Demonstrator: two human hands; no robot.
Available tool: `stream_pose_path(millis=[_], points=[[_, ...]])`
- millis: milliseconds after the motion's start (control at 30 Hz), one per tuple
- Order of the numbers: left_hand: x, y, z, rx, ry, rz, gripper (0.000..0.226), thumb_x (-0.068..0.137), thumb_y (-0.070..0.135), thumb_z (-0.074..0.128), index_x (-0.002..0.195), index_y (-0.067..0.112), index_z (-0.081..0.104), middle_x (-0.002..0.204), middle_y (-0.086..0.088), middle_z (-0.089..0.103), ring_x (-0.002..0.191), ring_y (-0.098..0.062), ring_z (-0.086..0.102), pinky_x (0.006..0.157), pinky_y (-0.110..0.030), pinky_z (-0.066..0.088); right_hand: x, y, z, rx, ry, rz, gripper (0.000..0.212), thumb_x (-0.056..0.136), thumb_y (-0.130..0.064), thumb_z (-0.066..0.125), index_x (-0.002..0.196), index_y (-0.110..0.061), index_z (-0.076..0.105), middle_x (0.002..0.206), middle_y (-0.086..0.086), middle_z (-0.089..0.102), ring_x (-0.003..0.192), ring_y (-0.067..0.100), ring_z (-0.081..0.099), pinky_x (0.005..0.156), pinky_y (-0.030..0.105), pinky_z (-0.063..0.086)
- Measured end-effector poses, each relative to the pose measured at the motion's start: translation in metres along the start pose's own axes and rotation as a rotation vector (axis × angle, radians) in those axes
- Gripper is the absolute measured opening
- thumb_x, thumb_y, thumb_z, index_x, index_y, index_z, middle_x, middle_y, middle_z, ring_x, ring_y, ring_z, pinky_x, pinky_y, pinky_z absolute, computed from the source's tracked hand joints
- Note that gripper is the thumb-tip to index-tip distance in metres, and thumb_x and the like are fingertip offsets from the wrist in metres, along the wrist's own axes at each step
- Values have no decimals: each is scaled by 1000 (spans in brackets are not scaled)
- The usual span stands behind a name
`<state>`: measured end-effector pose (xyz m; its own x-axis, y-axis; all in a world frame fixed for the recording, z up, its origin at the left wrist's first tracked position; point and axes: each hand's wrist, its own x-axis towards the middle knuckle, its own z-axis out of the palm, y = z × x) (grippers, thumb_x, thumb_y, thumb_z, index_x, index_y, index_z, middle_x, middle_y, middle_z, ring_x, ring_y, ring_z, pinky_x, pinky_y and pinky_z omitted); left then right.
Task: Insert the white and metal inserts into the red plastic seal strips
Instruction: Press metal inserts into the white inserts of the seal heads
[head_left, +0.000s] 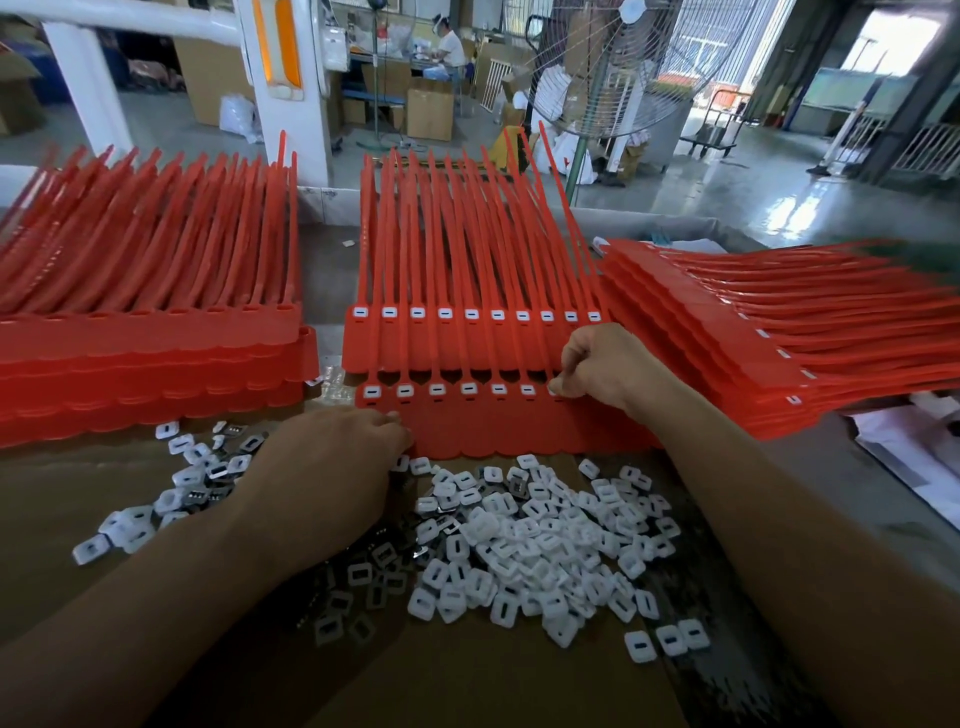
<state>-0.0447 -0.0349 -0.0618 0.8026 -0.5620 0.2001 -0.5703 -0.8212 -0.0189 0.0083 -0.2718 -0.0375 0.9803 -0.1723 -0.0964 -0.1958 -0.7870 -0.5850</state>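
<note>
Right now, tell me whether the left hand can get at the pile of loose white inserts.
Probably yes. The left hand lies right at the pile of white inserts on the cardboard, with nothing between them; the right hand, pinching an insert at the red strip, is clear.

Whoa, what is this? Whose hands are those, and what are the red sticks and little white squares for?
No machine here: a person wears a camera on the head, so you look down at their two hands. On the brown cardboard sheet lies a heap of small white square plastic inserts, some showing shiny metal. Behind it lies a row of long red plastic seal strips, joined side by side. The right hand pinches one white insert at a socket in that row; six sockets left of it are already filled. The left hand rests at the row's edge by the heap; what it holds is hidden. Other red stacks lie beside.
</note>
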Motion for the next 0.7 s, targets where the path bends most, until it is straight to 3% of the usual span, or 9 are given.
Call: stream_pose_path(millis=[133,300,433,533,600,700], points=[[1,0,-1,0,-7,-2,40,89,23,36,128,30,43,132,14,47,118,-5,45,93,-22,40,-7,12,9,17,136,-111,28,75,-12,74,64,-23,51,70,-8,52,66,3,47,54,18,34],[0,-1,0,-8,-5,-3,41,90,25,35,130,30,42,134,14,45,120,-5,44,95,-21,38,-11,17,13,39,142,-186,20,82,-11,67,72,-24,54,86,-4,57,79,14,56,74,31,50],[-2,0,1,-9,-1,-10,42,89,24,35,129,30,44,132,14,48,119,-5,46,95,-22,39,-18,20,-1,111,69,-223,12,85,-12,62,84,-23,60,89,-8,61,61,4,59,54,11,41],[-1,-1,2,-10,11,-21,42,89,21,34,129,30,44,130,13,49,118,-6,47,94,-23,41,-27,23,-19,122,13,-258,13,80,-12,69,78,-24,64,73,-8,64,59,2,57,51,10,43],[-1,-1,3,-2,11,-24,43,90,21,33,130,31,43,131,14,48,119,-5,46,95,-22,40,-35,24,-29,51,-135,-253,12,76,-13,72,72,-23,66,60,-9,63,53,0,55,47,10,41],[-1,-1,4,-1,6,-28,43,90,20,33,130,31,43,132,14,48,119,-5,46,95,-22,40,-43,24,-36,-93,-297,-235,12,73,-17,76,69,-24,68,56,-15,63,50,-5,55,47,7,38]])
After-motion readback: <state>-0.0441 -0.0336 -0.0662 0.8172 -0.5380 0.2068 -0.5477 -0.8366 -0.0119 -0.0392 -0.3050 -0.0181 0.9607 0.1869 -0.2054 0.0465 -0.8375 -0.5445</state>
